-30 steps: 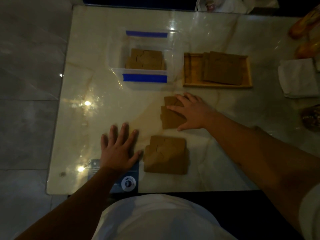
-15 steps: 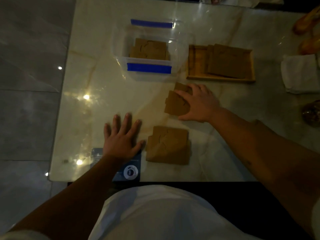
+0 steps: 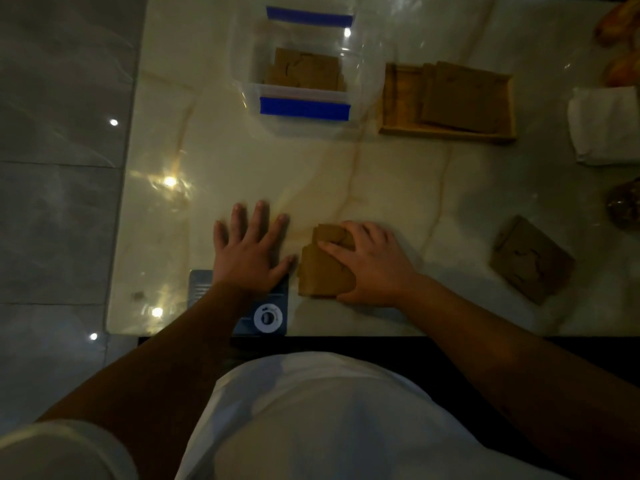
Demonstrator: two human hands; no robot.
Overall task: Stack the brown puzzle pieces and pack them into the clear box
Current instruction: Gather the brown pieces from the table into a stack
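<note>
My right hand (image 3: 375,268) lies over a stack of brown puzzle pieces (image 3: 320,271) near the table's front edge, fingers on top and thumb at its near edge. My left hand (image 3: 249,252) rests flat and spread on the table just left of that stack, its thumb almost touching it. The clear box (image 3: 249,64), marked with blue tape, stands at the back with brown pieces (image 3: 304,69) inside. A second loose stack of brown pieces (image 3: 531,259) lies tilted at the right.
A wooden tray (image 3: 398,98) right of the box holds more brown pieces (image 3: 462,97). A white folded cloth (image 3: 606,126) and a dark round object (image 3: 625,206) sit at the right edge. A blue card (image 3: 266,317) lies under my left wrist.
My right hand has drawn its pieces toward me onto the near stack beside my left hand. The stack at the right, hidden behind my forearm before, now shows.
</note>
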